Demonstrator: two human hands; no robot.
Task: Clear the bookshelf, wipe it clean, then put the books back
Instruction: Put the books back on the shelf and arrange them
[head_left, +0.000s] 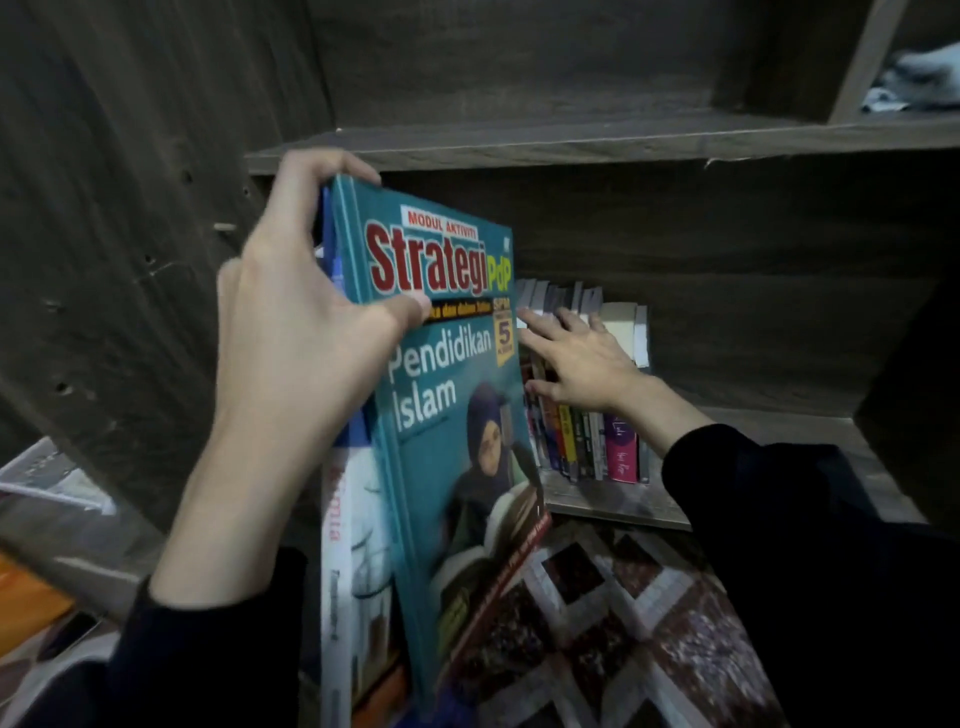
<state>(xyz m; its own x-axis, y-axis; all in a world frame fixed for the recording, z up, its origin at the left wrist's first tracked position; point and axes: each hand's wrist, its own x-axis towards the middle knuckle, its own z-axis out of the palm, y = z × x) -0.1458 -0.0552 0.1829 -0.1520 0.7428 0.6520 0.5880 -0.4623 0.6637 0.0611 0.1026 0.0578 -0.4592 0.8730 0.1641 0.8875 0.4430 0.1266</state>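
A teal workbook (457, 415) titled "Strategi PdP Pendidikan Islam" is standing upright closest to the lens, its cover facing right and its top edge tilting away. The left hand (296, 332) is clamping it from the left side: the thumb is pressing across the cover under the red title, and the fingers are curling over the top corner.

Behind the workbook, the dark wooden bookshelf (571, 143) is filling most of the view. One bare board is running just above the workbook's top edge, and a lower board is lying to its right. Below and to the right of the workbook, a patterned floor mat (649, 623) in brown and white diamonds is spreading out.

Pressed against the workbook's left face, a white book (337, 571) is showing its spine, and a thin blue book (332, 249) is peeking out between the fingers; the same hand is holding both.

Just right of the workbook, a row of small books (587, 441) is standing upright on the lower board, spines facing out. The right hand (576, 358) is resting on their tops with fingers straight and spread, the thumb touching the spines, gripping nothing.

Far up and right of the workbook, a pale crumpled cloth (914, 78) is lying in another compartment.
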